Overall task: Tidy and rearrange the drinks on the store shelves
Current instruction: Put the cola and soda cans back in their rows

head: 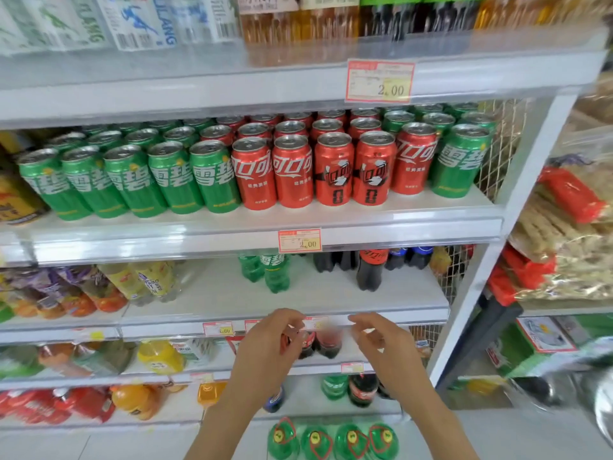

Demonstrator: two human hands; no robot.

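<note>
Cola bottles [318, 343], small and dark, are standing at the front of a lower shelf, directly behind both hands. The left hand [265, 346] is hovering in front of them with its fingers curled. Motion blur is hiding whether it is gripping a bottle, so its grip cannot be told. The right hand [384, 346] is hanging just beside the bottles with its fingers loosely curled and nothing visible in its grasp. Both hands are overlapping the shelf rail [421, 318], where a price tag [218, 328] is sitting. One shelf up, green bottles [275, 270] and a large cola bottle [370, 270] are standing well back. Above those, green cans [132, 180] and red cans [292, 171] are standing in tight rows. Yellow bottles [161, 356] are lying to the left of the hands.
</note>
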